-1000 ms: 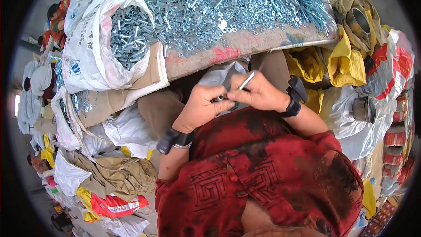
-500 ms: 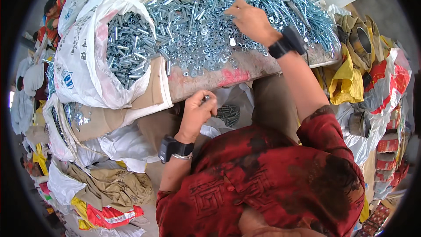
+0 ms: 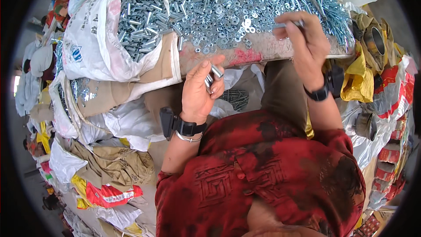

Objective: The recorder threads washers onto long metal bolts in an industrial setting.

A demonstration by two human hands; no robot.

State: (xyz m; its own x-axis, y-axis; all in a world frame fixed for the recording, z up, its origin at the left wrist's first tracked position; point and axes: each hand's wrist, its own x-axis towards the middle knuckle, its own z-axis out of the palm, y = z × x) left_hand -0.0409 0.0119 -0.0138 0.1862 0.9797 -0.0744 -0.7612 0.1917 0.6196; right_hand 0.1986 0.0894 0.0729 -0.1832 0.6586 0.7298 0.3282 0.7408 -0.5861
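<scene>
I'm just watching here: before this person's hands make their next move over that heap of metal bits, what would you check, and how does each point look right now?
1. Left hand grips short silvery sleeves firmly: ok, fingers curled round them.
2. Right hand has a piece: ok, a thin bolt is pinched at the fingertips.
3. Hands are apart, not tangled: ok.
4. Heap of bolts and washers is within reach: ok, the right hand is over it.
5. White sack of bolts stands open and upright: ok.
6. Loose washers at the board's edge are secure: cannot tell.
</scene>
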